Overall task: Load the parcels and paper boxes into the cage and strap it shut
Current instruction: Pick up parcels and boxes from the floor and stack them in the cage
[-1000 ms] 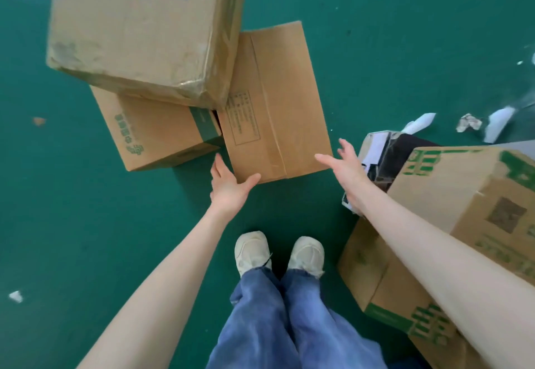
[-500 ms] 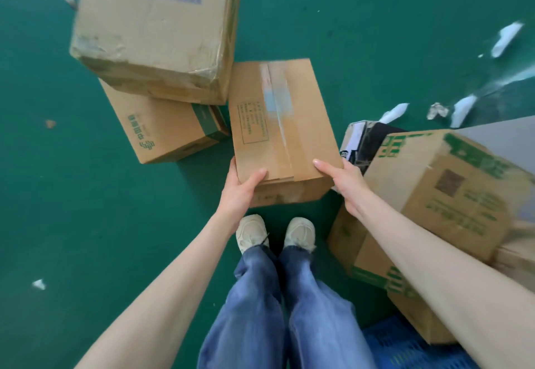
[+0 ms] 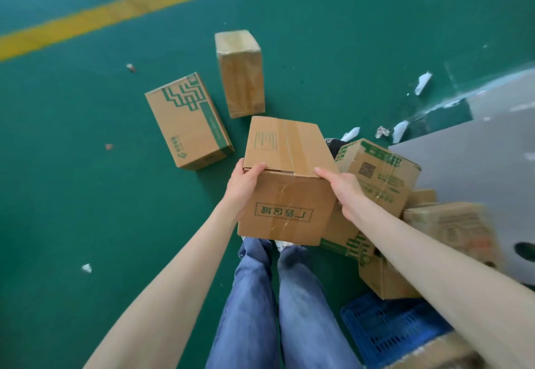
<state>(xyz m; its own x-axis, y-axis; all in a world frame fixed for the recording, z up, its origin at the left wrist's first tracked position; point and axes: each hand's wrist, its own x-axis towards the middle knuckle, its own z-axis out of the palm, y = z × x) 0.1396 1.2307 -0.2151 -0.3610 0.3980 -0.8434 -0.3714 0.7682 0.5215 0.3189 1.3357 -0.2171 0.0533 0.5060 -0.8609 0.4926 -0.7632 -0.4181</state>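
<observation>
The cardboard box (image 3: 286, 195) is off the floor (image 3: 86, 195), held up in front of the person between both hands, above the legs in blue jeans (image 3: 254, 305). We see plain brown card, sealed with clear tape that runs along the top and down the near face. That near face carries a dashed green frame with printed characters that read upside down to us, and the top has a small green printed form near its left edge. The left hand (image 3: 243, 190) clasps the near left corner, palm against the side and thumb hooked over the top edge. The right hand (image 3: 346, 193) grips the near right corner the same way, thumb laid along the top. The remaining fingers go round the sides where we cannot see them. Both bare forearms reach in from the lower corners of the view, elbows spread wide. On the green floor to the left lies a green-printed box (image 3: 186, 121), flat and apart from the others, and beyond it a taller box (image 3: 240, 76) stands on end. Just right of the held box sits a heap of boxes (image 3: 379, 177), tilted against one another, with a blue crate (image 3: 388, 328) below them and a grey panel (image 3: 477, 171) behind. Paper scraps (image 3: 422, 82) are scattered on the floor, and a yellow line (image 3: 115, 12) crosses the far left.
</observation>
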